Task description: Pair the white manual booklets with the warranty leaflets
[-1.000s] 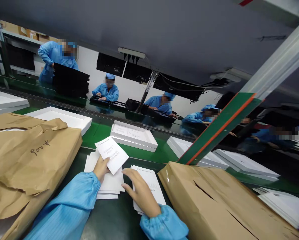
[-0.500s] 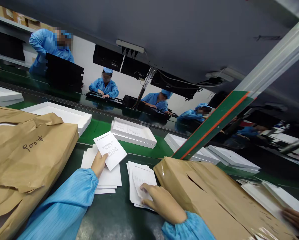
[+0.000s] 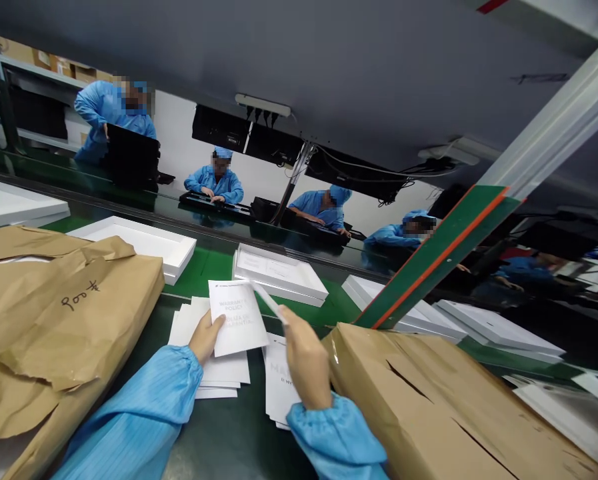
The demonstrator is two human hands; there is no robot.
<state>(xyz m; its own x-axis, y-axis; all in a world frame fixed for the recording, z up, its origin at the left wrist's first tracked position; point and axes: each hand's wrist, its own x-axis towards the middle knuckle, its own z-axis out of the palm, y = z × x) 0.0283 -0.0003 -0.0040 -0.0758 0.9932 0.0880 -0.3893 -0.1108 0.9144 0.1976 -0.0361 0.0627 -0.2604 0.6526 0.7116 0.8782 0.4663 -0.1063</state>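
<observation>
My left hand pinches a white warranty leaflet printed "Warranty Policy" by its left edge. Beneath it lies a fanned stack of white leaflets on the dark green bench. My right hand is closed on a thin white booklet, seen nearly edge-on and slightly blurred. The booklet's far end meets the top right corner of the warranty leaflet. Partly hidden below my right hand is a pile of white manuals.
Brown paper-wrapped packages flank me, one at the left and one at the right. White box trays, one nearby tray holding papers, line the green strip ahead. A slanted post rises at right. Several people in blue work across the line.
My right hand has lifted off the manual pile with a booklet and moved up toward the warranty leaflet. My left hand keeps its leaflet, now more upright. A co-worker's hand at far right has left view.
</observation>
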